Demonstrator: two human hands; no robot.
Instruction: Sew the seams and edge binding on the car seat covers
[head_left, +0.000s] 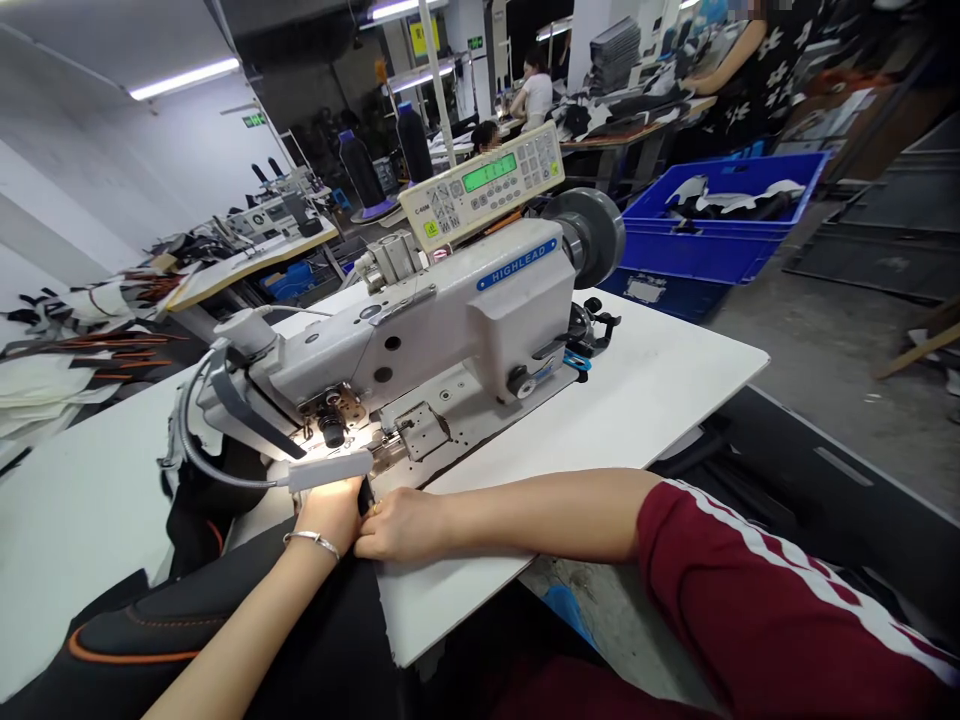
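A grey sewing machine (420, 320) stands on a white table. A black padded cover (217, 580) with orange trim and stitching lies under its needle end and drapes over the table's front. My left hand (330, 512), a bangle at its wrist, rests on the cover near the needle; the bar-shaped lamp (330, 470) hides its fingers. Close beside it, my right hand (401, 525) is closed, its fingers curled on the cover's right edge. Where the needle meets the cover is hidden.
A control panel (484, 187) tops the machine, with a handwheel (596, 235) at its right end. Black thread cones (360, 170) stand behind. White and black pieces (52, 385) lie at left. Blue crates (697, 240) stand at right. Other people sit or stand at tables behind.
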